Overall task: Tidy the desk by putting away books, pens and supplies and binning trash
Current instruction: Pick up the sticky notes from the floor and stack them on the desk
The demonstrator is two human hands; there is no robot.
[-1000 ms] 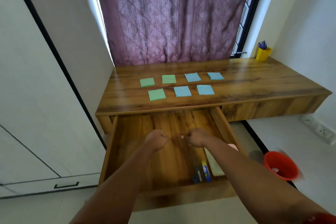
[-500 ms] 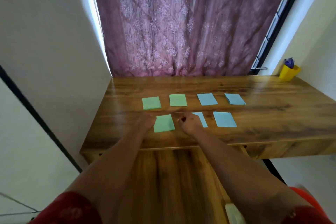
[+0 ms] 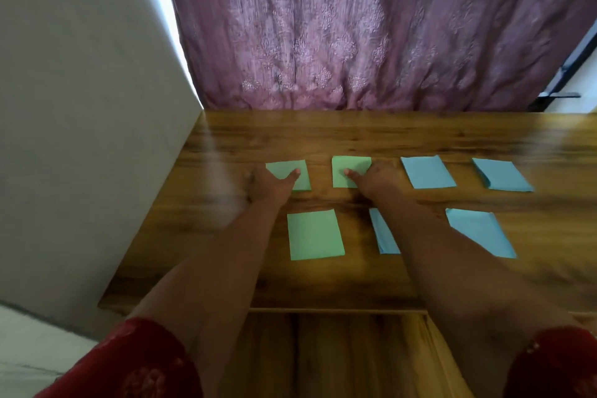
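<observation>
Wooden desk (image 3: 355,275) carries seven paper pads in two rows, three green to the left and four blue to the right. Left hand (image 3: 269,186) rests on the far-left green pad (image 3: 300,176); right hand (image 3: 376,179) rests on the second green pad (image 3: 347,171). Frame blurred, finger posture unclear; purple curtain (image 3: 371,26) behind.

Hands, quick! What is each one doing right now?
Left hand: on the far-left green paper; whether it grips cannot be told.
Right hand: on the next green paper; grip cannot be told.

Head view, close above desk (image 3: 323,281), facing forward-down toward curtain (image 3: 371,26).
</observation>
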